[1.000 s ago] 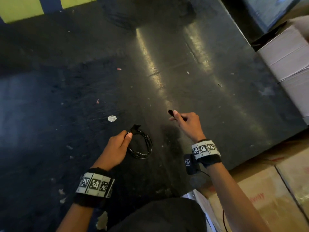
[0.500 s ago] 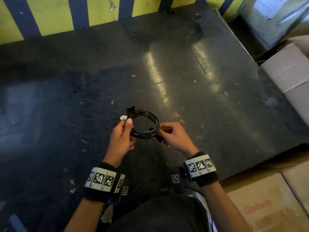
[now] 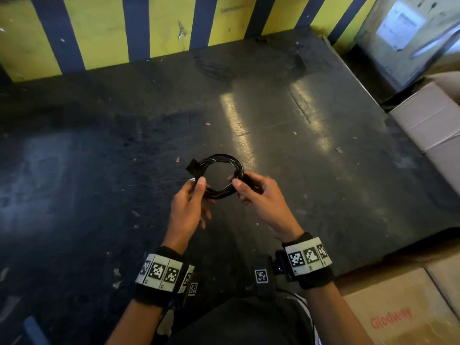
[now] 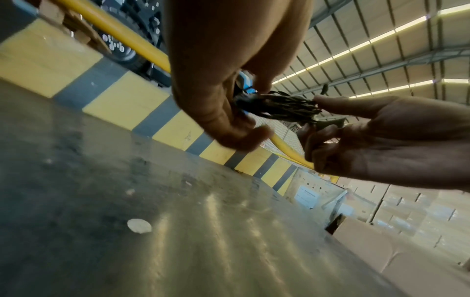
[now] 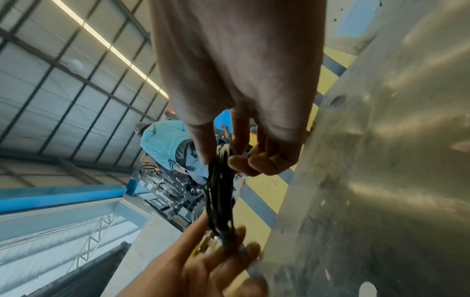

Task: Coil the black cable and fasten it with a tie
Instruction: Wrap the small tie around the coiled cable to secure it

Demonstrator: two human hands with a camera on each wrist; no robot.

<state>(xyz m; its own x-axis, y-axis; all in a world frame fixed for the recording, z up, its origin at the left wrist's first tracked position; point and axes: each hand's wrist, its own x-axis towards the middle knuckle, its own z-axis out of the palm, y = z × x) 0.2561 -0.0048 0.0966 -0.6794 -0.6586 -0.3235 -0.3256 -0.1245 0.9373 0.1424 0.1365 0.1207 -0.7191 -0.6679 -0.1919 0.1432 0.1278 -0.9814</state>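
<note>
The black cable point(image 3: 225, 159) is wound into a small round coil and held just above the dark table point(image 3: 311, 170). My left hand point(image 3: 202, 189) pinches the coil's lower left between thumb and fingers. My right hand point(image 3: 239, 188) pinches its right side, thumb on top. A black tab point(image 3: 193, 168), which looks like a tie, sticks out at the coil's upper left. In the left wrist view the cable bundle point(image 4: 279, 108) spans between the left hand point(image 4: 236, 118) and the right hand point(image 4: 318, 120). The right wrist view shows the cable point(image 5: 220, 191) running from the right hand point(image 5: 223, 158) down to the left fingers point(image 5: 229, 247).
A yellow and blue striped wall point(image 3: 149, 33) borders the table's far edge. Cardboard boxes stand to the right point(image 3: 428, 120) and at the near right point(image 3: 398, 319). A small white scrap point(image 4: 139, 226) lies on the table. A person in light blue point(image 5: 165, 144) stands far behind.
The coil was on the table under my left hand, with my right hand apart holding a small black piece. Both hands now hold the coil, raised and farther from me.
</note>
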